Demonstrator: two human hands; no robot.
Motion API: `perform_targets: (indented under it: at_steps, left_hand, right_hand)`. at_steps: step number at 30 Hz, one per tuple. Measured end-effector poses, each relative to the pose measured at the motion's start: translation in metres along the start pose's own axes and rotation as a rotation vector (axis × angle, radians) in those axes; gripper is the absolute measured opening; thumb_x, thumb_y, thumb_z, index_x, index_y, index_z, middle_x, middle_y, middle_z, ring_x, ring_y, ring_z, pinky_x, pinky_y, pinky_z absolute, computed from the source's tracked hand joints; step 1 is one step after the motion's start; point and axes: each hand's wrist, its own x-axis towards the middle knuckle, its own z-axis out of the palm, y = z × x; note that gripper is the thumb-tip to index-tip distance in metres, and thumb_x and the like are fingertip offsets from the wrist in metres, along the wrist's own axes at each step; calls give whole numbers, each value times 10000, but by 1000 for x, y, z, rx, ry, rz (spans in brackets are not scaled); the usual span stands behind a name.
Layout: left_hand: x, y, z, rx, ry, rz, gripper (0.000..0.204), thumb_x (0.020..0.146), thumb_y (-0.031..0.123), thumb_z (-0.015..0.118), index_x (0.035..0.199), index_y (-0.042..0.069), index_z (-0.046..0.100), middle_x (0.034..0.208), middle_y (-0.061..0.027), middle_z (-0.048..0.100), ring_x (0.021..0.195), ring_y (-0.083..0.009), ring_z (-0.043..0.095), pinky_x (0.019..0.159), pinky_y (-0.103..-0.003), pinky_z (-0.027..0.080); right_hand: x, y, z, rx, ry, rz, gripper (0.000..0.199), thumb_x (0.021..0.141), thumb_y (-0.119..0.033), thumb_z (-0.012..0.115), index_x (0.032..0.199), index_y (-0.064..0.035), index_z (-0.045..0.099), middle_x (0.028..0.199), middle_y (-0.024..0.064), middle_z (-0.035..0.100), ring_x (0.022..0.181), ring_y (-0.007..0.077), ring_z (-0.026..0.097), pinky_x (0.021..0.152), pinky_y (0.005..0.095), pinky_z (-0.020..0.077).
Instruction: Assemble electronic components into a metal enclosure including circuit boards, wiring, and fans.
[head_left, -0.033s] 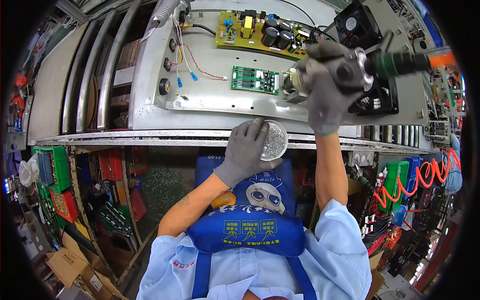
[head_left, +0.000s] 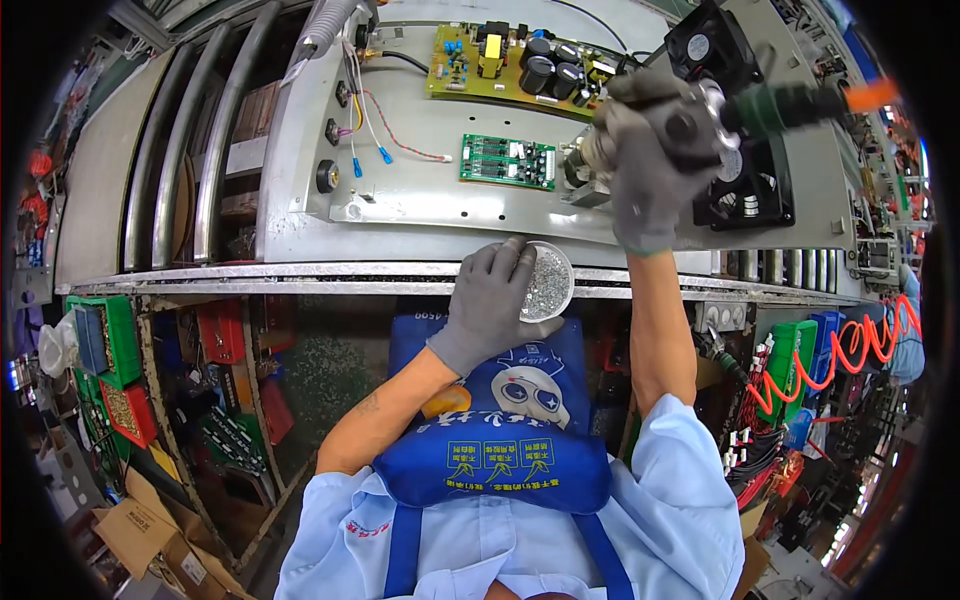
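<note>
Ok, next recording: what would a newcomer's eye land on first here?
Probably the right hand in a grey glove, gripping a green power screwdriver over a grey metal panel near the green circuit board. Next, the gloved left hand at the bench edge, its fingers on a small round dish of shiny screws. A black fan sits at the panel's upper right.
</note>
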Motion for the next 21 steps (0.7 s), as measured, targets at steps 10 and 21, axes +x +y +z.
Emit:
perform_targets:
  at_steps: [10, 21]
  left_hand:
    - [-2, -1, 3, 14, 8, 1, 887, 621, 552, 846, 1256, -16, 597, 1291, -185, 555, 1118, -347, 543, 964, -472, 455]
    - [-2, 0, 3, 30, -23, -11, 872, 629, 536, 842, 1260, -15, 602, 1314, -190, 545, 1169, -345, 521, 983, -460, 442]
  right_hand:
    - [43, 63, -2, -236, -105, -273, 88, 771, 24, 702, 840, -28, 681, 797, -8, 703, 724, 58, 638, 685, 236, 516]
    - [52, 68, 1, -369, -160, -436, 73, 740, -101, 726, 771, -44, 691, 714, 20, 705, 632, 112, 666, 629, 257, 529]
